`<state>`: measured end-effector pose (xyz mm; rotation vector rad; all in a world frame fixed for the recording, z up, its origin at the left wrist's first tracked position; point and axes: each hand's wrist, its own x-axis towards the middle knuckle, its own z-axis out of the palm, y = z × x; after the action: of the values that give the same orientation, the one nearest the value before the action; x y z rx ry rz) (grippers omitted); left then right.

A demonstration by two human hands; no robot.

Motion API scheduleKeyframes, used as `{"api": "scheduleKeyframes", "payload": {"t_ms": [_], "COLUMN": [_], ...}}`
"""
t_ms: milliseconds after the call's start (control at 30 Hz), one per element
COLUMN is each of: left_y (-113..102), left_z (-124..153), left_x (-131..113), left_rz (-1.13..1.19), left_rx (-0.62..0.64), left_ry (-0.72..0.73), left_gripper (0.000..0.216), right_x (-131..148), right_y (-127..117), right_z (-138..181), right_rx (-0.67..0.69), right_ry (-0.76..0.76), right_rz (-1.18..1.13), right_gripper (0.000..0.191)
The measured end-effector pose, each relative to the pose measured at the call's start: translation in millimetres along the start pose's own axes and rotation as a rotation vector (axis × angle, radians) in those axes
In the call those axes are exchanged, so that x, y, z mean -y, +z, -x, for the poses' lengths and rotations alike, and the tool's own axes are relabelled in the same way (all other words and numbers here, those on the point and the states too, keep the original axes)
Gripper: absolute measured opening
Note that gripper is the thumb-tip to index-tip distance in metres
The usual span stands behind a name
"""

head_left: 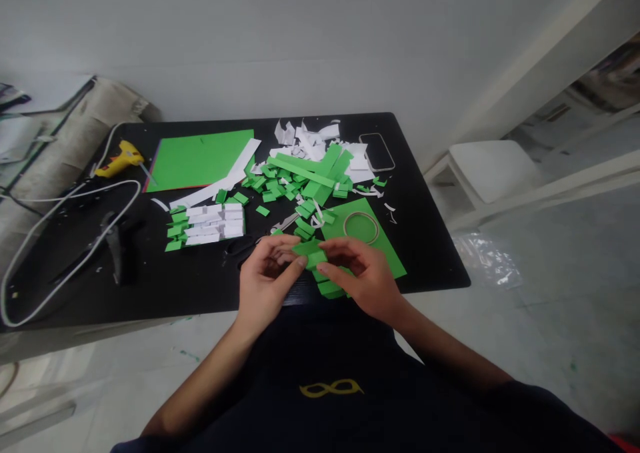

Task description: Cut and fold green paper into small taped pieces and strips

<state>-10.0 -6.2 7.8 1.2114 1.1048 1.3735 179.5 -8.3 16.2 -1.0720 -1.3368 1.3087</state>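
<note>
Between my two hands, near the table's front edge, is a folded green paper piece (311, 255). My left hand (270, 273) pinches its left side with thumb and fingers. My right hand (363, 276) grips its right side, the thumb on the near face. More folded green paper (331, 289) shows just below my right thumb; whether it joins the held piece I cannot tell. A green sheet (390, 253) with a roll of tape (361, 227) on it lies beyond my right hand. Dark-handled scissors (240, 246) lie beside my left hand, partly hidden by it.
A pile of green strips and small pieces (300, 176) covers the table's middle, with white scraps (313, 139) behind. On the left are a white and green folded paper assembly (213, 225), a green sheet stack (200, 156), a yellow glue gun (121, 159), pliers (115, 246) and a looping white cable (70, 293).
</note>
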Motion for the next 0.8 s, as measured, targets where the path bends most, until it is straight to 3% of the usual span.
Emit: {"api": "scheduleKeyframes", "payload": {"t_ms": [167,433,633,800], "left_y": [-1,-8,-10,-8], "left_z": [0,-4,-4,-1], "left_x": [-3,-4,-2,1], "left_rz": [0.004,-0.170,-0.336,-0.391], "left_rx": [0.040,0.203,0.075,0.031], "left_ry": [0.025,0.187,0.389,0.480], "left_gripper": [0.022,0.011,0.021,0.026], "right_x": [2,6,13,13], "right_y": [0,-3,-2,-1], "right_z": [2,0,2,5], "right_rx": [-0.065,-0.028,-0.151,-0.023], "right_ry": [-0.091,-0.233,-0.418,-0.385], "right_rz": [0.122,0.238,0.460,0.385], "right_gripper": [0.024,0.009,0.015,0.020]}}
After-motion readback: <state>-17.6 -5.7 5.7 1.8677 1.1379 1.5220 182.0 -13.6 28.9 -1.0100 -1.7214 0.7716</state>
